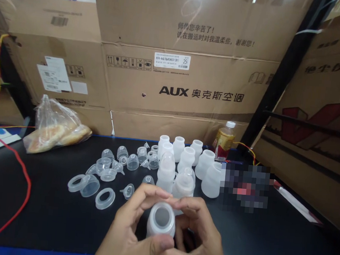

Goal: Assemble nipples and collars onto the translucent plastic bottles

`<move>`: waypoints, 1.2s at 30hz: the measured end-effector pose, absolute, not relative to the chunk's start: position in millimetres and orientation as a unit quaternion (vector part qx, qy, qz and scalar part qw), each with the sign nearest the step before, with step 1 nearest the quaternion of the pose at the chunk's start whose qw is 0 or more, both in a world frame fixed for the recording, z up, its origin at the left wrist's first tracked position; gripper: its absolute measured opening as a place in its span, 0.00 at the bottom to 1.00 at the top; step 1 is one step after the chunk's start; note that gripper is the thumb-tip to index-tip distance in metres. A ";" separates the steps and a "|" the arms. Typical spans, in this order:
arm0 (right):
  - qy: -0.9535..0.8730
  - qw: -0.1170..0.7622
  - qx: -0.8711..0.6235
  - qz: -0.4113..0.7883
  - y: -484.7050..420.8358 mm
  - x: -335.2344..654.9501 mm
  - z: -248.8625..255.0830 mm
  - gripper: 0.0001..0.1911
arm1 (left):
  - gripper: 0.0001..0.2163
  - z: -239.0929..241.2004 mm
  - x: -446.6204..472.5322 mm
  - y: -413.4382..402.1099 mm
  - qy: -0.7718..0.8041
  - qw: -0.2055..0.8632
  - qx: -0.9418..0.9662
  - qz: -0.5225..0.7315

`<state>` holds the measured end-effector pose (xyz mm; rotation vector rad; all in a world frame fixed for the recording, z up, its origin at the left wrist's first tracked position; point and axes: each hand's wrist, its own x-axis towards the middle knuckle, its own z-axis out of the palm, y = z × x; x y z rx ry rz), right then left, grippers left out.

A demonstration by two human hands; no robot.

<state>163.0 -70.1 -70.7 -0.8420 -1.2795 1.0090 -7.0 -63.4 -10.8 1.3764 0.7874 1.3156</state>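
Note:
A translucent white baby bottle (152, 226) stands between my hands near the table's front edge, its round open mouth facing up. A ring-like collar seems to sit around the mouth. My left hand (131, 229) wraps the bottle from the left, thumb across its front. From the other side my right hand (200, 233) closes on it, fingertips near the rim and the thumb low; the bottle's lower part is hidden. Just beyond stand two bottles with clear domed tops, one bottle (166, 174) taller-looking and one bottle (184, 184) partly behind my fingers.
Several open bottles (211, 182) stand at the back right. Screw rings (105, 198), clear caps (90, 186) and nipples (128, 191) lie scattered left of centre. Bagged bread (56, 129), a drink bottle (225, 140) and a red cable (25, 178) surround them; cardboard (131, 96) walls the back.

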 end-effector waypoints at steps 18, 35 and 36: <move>-0.582 0.614 -0.331 0.417 -64.5 160.2 -68.5 0.28 | 0.28 -23.1 -3.8 -65.1 0.454 0.332 0.576 0.594; -0.599 0.611 -0.351 0.380 -65.4 160.3 -76.5 0.28 | 0.13 -25.2 -126.5 -9.5 0.495 -0.028 0.771 0.400; -0.605 0.608 -0.350 0.376 -64.6 160.6 -78.2 0.27 | 0.13 -29.9 -126.2 -6.2 0.501 -0.016 0.774 0.386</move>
